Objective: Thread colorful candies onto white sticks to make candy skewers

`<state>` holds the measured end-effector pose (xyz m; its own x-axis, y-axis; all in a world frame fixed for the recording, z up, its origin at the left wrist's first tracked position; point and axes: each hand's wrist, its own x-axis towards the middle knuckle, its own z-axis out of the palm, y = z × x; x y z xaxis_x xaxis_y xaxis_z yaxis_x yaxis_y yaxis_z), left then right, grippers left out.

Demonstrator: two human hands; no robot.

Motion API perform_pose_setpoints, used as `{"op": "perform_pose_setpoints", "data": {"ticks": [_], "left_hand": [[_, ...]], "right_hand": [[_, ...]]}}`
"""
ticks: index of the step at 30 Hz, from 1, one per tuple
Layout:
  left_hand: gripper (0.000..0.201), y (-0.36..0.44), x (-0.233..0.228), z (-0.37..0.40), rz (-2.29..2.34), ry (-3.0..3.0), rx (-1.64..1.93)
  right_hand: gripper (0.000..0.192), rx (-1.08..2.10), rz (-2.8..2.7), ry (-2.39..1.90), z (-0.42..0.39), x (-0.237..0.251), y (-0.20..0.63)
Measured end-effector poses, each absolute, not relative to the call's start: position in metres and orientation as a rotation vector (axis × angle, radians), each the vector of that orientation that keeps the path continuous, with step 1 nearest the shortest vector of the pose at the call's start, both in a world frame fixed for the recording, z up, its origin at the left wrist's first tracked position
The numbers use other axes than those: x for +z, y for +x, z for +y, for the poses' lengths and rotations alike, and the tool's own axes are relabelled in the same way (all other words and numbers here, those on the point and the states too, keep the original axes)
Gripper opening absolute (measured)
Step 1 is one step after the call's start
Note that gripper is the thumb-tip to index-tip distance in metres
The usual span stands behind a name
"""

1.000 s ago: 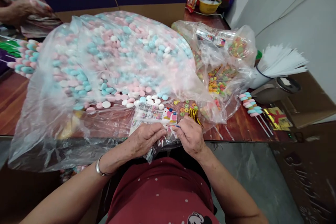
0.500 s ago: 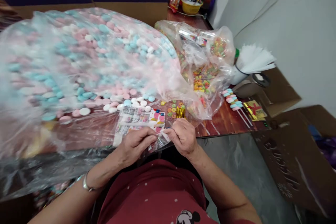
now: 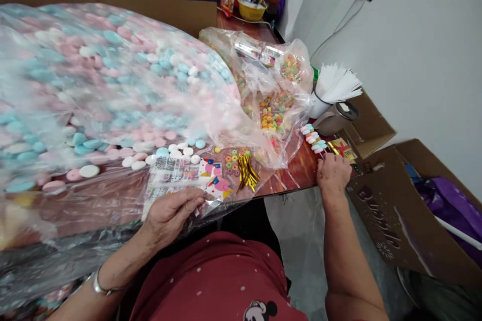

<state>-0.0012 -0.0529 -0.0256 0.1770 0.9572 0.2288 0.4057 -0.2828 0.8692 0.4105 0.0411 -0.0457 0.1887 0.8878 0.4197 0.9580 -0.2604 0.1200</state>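
My left hand [image 3: 171, 213] pinches the edge of a small clear plastic bag [image 3: 218, 188] with a colourful print, at the table's front edge. More printed bags [image 3: 173, 168] lie flat just behind it. Over at the right, my right hand [image 3: 334, 174] is closed over the white sticks of the candy skewers [image 3: 313, 138], which are threaded with pink, blue and white sweets. Its fingertips are partly hidden. Between the hands lies a bunch of gold twist ties [image 3: 247, 173], beside a few ring-shaped gummies [image 3: 231, 159].
A huge clear bag of pastel candies [image 3: 124, 75] covers the table's left side. Behind the ties sits a bag of ring gummies [image 3: 276, 110]. White sticks stand in a cup [image 3: 320, 105] near a grey mug [image 3: 337, 118]. Open cardboard boxes [image 3: 399, 220] flank the right edge.
My right hand has left the small bag and moved right to the skewers' sticks. My left hand still holds the bag. The view has shifted right, and the gold ties are now uncovered.
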Motion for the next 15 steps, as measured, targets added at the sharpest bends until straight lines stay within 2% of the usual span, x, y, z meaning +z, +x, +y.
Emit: {"op": "perform_pose_setpoints", "data": {"ticks": [5, 9, 12, 15], "left_hand": [[0.022, -0.005, -0.028, -0.052, 1.323, 1.765, 1.081], [0.025, -0.005, -0.026, -0.049, 1.283, 1.713, 1.098], [0.026, -0.007, -0.028, -0.046, 1.280, 1.632, 1.093], [0.025, -0.010, -0.030, -0.045, 1.273, 1.596, 1.073]], "right_hand": [[0.019, -0.636, -1.721, -2.035, 0.043, -0.050, 0.430], [0.030, -0.612, -1.631, -1.794, 0.040, -0.037, 0.440], [0.011, -0.463, -1.683, -1.350, 0.026, -0.017, 0.418], [0.031, -0.279, -1.901, -1.091, 0.004, 0.006, 0.375]]}}
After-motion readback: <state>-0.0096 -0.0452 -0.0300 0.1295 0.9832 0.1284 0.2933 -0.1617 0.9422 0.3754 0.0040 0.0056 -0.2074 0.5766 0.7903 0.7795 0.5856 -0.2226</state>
